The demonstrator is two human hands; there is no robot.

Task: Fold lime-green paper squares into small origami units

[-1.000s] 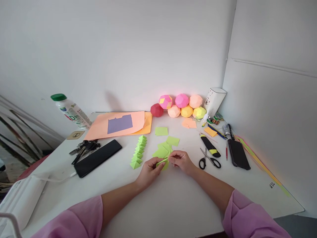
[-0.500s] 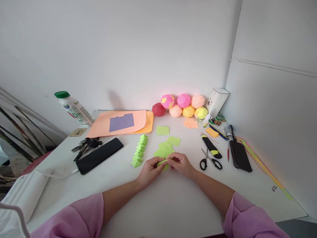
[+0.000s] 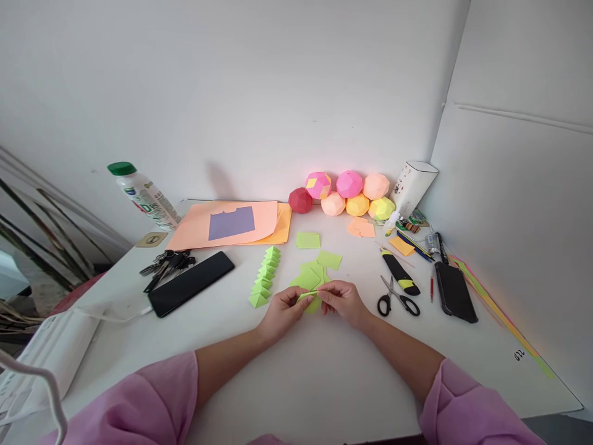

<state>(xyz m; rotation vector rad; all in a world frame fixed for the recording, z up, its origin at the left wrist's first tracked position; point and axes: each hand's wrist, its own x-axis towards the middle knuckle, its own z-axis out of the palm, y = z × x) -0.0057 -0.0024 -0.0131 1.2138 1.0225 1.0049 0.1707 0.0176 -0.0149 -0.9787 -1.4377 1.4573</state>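
Between both hands I hold a small folded piece of green paper [image 3: 309, 295], pinched at its two ends. My left hand [image 3: 283, 312] has thumb and fingers closed on the left end. On the right end, the thumb and index finger of my right hand [image 3: 345, 303] are pressed together. Loose green paper pieces [image 3: 311, 272] lie overlapping just beyond my fingers, and one more green rectangle [image 3: 308, 240] lies farther back. Left of my hands stands a row of folded green paper units [image 3: 265, 277], nested one behind another.
Faceted paper balls [image 3: 349, 184] are stacked by the wall. To the right lie scissors [image 3: 397, 298], a box cutter [image 3: 400, 272] and a phone [image 3: 454, 292]. On the left are a black power bank or phone [image 3: 191, 284], keys [image 3: 167, 267], orange sheets [image 3: 194, 225] and a bottle [image 3: 147, 196].
The whole view has shifted slightly, with the table's things appearing a little farther right and higher. Both hands keep their pinch on the green paper, which is turned a bit flatter.
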